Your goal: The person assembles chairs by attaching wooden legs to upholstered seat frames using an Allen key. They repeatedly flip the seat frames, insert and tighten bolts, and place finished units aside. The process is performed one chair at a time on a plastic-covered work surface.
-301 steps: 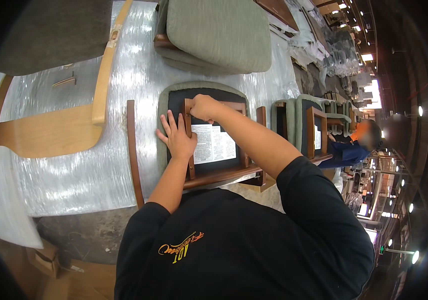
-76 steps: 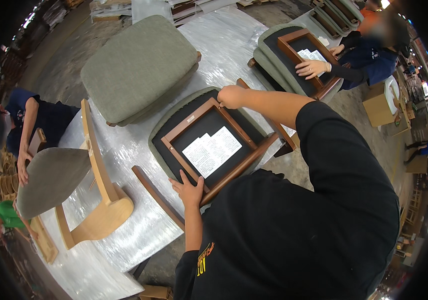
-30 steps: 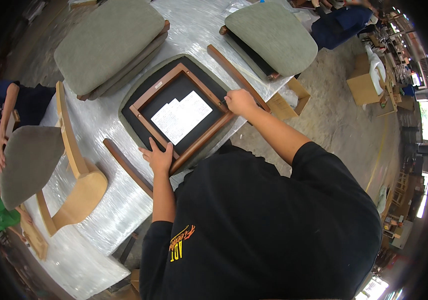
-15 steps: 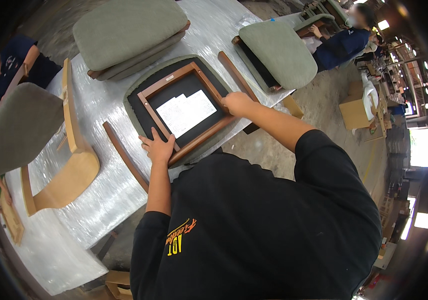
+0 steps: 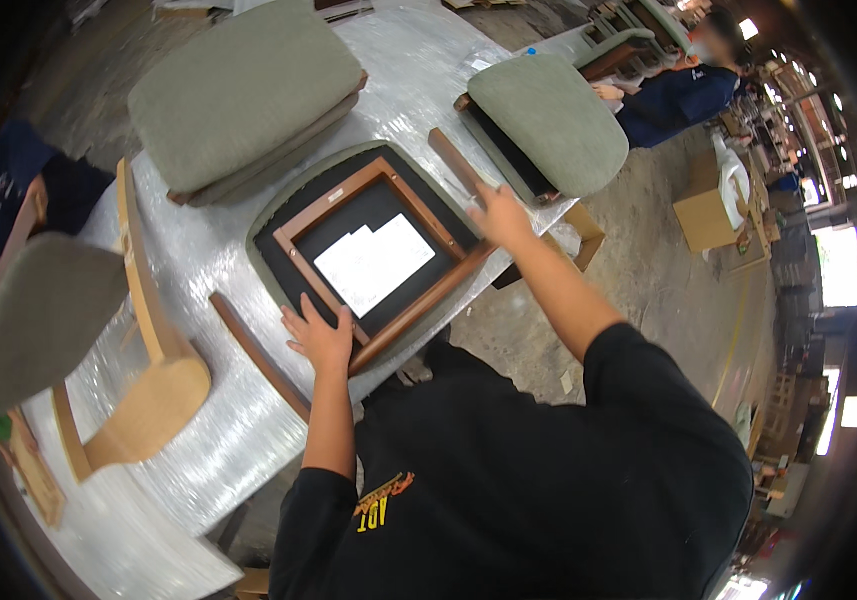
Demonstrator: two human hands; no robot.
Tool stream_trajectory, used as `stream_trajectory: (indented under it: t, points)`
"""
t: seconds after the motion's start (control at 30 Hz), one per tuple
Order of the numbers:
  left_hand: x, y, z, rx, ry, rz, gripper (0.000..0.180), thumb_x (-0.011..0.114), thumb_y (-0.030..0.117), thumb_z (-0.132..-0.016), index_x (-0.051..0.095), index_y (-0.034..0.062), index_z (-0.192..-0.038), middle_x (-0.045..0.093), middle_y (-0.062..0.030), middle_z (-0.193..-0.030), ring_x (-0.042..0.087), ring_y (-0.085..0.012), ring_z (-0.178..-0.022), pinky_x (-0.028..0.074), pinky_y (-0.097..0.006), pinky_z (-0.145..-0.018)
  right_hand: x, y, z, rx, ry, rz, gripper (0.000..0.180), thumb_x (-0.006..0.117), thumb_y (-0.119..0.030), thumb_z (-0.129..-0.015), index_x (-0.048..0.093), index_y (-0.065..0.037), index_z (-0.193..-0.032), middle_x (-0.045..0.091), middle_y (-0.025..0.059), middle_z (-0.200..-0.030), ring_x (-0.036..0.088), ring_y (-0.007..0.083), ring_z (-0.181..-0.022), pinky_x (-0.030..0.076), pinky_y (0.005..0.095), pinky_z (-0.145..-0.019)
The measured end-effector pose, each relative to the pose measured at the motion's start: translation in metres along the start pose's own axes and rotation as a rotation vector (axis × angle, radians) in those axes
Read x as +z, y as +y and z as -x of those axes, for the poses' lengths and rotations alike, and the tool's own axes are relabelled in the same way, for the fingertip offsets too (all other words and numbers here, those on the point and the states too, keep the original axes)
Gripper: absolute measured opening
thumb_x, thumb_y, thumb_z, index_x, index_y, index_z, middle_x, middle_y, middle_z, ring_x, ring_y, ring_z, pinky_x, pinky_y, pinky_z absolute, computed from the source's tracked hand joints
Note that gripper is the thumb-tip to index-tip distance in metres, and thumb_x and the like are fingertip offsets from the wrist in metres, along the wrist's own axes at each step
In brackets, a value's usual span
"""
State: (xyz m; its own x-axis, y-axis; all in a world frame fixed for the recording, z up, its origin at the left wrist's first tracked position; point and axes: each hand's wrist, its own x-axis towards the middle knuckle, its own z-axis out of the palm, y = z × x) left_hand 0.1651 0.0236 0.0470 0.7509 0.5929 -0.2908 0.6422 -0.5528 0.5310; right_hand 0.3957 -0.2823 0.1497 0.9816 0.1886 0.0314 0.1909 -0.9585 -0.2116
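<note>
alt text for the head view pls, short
A person leans over a plastic-wrapped table, left hand flat on the near corner of an upturned seat cushion with a brown wooden frame and a white paper sheet, right hand at its far corner. Green cushions and a pale wooden chair frame lie around it; other people work at the edges.

Right hand (image 5: 500, 215) is off the seat frame's (image 5: 378, 260) far corner now, fingers spread, lifted over the wood strip (image 5: 456, 165) by the second cushion (image 5: 548, 120); half a second ago it gripped the frame. Left hand (image 5: 320, 338) sits flatter on the frame's near corner. Seat looks turned slightly versus a second ago.
</note>
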Motion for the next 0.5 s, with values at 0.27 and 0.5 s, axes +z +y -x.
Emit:
stream_trajectory:
  t: [0.27,0.5]
  points:
    - [-0.011,0.07,-0.218,0.624,0.271,0.081,0.062,0.069,0.035,-0.1,0.054,-0.0008,-0.148,0.053,-0.0282,-0.153,0.05,-0.043,-0.143,0.036,-0.052,-0.121,0.049,-0.056,0.141,0.248,-0.897,-0.785,0.066,0.08,-0.037,-0.094,0.053,-0.021,-0.152,0.073,0.0112,-0.086,0.067,0.0179,-0.066,0.056,0.0345,-0.06]
    - [0.028,0.111,-0.336,0.299,-0.194,-0.148,0.082,0.08,0.058,-0.088,0.059,0.0071,-0.148,0.065,-0.0223,-0.144,0.058,-0.039,-0.139,0.042,-0.044,-0.117,0.093,-0.052,0.147,0.034,-0.689,-0.861,0.055,0.086,-0.034,-0.089,0.06,-0.015,-0.134,0.074,0.0166,-0.081,0.076,0.0324,-0.079,0.058,0.0402,-0.073]
